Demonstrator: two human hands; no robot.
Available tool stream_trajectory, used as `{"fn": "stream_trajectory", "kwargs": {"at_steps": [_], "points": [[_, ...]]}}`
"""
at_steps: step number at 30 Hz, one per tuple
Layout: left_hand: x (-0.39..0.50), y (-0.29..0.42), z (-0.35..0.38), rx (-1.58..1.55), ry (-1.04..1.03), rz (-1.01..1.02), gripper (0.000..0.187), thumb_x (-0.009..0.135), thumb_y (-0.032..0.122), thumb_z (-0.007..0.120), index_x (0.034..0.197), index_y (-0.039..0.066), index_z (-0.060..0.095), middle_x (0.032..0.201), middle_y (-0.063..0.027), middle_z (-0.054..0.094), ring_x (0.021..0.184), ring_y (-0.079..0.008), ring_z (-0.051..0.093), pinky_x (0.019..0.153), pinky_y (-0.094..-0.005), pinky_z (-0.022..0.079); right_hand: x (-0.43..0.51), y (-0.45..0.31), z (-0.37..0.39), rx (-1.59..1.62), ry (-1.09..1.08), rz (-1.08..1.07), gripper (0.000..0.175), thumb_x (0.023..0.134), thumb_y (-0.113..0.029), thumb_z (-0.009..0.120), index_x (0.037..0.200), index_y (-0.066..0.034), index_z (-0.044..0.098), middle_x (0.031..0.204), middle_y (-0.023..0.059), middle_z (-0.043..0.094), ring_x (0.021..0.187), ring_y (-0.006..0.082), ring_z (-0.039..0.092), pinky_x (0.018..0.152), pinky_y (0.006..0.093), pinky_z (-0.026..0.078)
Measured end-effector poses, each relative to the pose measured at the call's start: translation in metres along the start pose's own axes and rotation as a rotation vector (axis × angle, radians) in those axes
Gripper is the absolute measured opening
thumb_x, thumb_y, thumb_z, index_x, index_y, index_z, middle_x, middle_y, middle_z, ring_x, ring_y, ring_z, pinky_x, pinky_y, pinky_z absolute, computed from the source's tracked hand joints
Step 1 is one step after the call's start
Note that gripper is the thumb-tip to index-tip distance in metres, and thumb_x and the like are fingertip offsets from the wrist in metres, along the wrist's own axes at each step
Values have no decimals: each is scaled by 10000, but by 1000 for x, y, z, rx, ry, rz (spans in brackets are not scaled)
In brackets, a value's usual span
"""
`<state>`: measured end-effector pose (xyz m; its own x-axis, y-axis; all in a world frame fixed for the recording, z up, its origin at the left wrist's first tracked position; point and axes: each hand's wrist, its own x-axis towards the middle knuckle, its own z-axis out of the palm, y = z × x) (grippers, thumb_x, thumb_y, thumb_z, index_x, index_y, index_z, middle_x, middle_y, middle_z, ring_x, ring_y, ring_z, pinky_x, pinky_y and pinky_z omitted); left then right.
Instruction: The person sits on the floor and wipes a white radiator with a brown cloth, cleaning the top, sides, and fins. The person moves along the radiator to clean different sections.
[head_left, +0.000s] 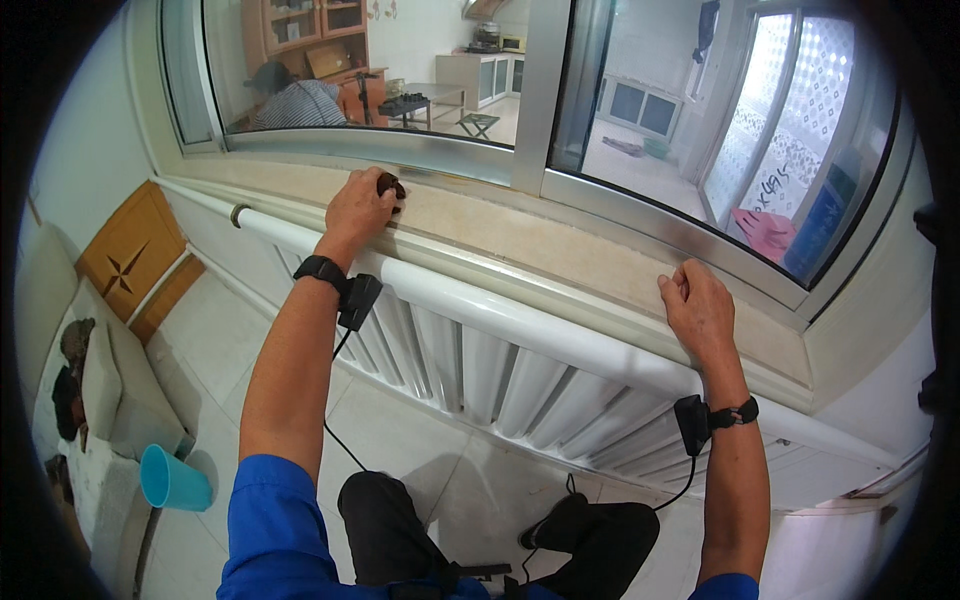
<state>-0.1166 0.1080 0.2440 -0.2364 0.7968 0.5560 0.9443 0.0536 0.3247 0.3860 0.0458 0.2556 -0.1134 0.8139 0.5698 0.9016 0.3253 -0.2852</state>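
My left hand grips a bunched dark brown cloth against the beige windowsill, close beneath the aluminium window frame. Most of the cloth is hidden behind my fingers. Farther right, my right hand rests on the same sill with its fingers curled in. No object shows in it, though the palm faces away from view. Each wrist wears a black strap with a small black device and a cable.
A white radiator with a thick top pipe runs below the sill. At left stand a sofa and a turquoise bin. Behind the glass, a person bends near a cabinet; a pink dustpan is at right.
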Motion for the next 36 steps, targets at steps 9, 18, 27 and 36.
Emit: {"fn": "stream_trajectory", "kwargs": {"at_steps": [9,18,27,36], "points": [[-24,12,5,-307,70,191,379,942,265,656,1242,36,691,1240,-229,697,1147,-418,660,1017,-467,530,-1,2,4,-5,31,8,281,938,-314,717,908,-54,616,812,157,646,801,397,655,730,510,503],[-43,37,-10,-356,31,192,366,928,219,659,1243,34,678,1195,-226,685,1111,-415,661,1003,-459,522,-3,-4,-4,-4,13,5,284,958,-289,694,899,-26,604,794,182,623,749,385,617,708,484,478],[-40,16,-13,-322,51,340,376,902,179,709,1244,25,690,1178,-199,713,1048,-380,706,950,-422,560,-10,-7,-11,-3,-110,68,235,1065,-170,571,921,-8,480,791,82,440,737,177,417,678,348,386],[-36,16,-18,-295,-2,393,340,884,123,708,1215,50,684,1111,-160,714,979,-359,723,868,-398,580,-13,-2,-6,44,-107,114,202,1043,-110,569,923,-8,444,831,86,434,762,192,405,710,332,386]]}}
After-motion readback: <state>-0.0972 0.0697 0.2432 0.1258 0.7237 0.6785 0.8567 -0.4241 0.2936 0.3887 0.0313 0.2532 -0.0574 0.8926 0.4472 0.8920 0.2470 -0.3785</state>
